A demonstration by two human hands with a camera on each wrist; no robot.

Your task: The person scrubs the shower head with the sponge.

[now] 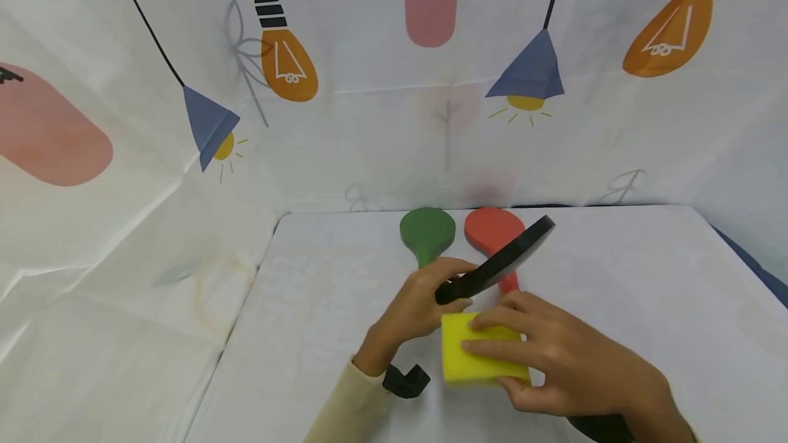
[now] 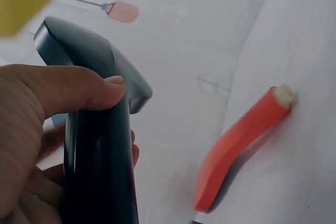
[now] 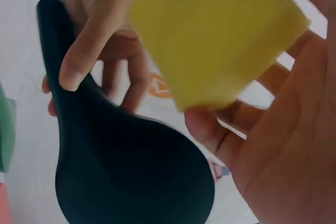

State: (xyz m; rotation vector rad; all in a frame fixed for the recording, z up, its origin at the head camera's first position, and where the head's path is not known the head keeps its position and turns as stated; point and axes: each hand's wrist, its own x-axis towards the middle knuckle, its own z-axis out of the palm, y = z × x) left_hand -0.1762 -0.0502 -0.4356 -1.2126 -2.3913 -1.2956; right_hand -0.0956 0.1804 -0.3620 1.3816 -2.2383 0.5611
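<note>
My left hand (image 1: 414,301) grips the handle of a black paddle-shaped thing (image 1: 507,256), thumb along the handle in the left wrist view. Its wide flat head tilts up to the right, above the table. A yellow sponge block (image 1: 457,354) is pinched between the fingers and thumb of my right hand (image 1: 563,354). The sponge is just in front of the left hand, and in the right wrist view it appears apart from the broad black face (image 3: 131,166). Behind the hands lie a green paddle-shaped thing (image 1: 427,230) and a red one (image 1: 491,227), their handles partly hidden.
The white table (image 1: 646,292) has its back edge just behind the green and red heads. A white sheet (image 1: 369,128) printed with lamps and bulbs hangs behind it and along the left side. A black strap piece (image 1: 406,383) is at the left wrist.
</note>
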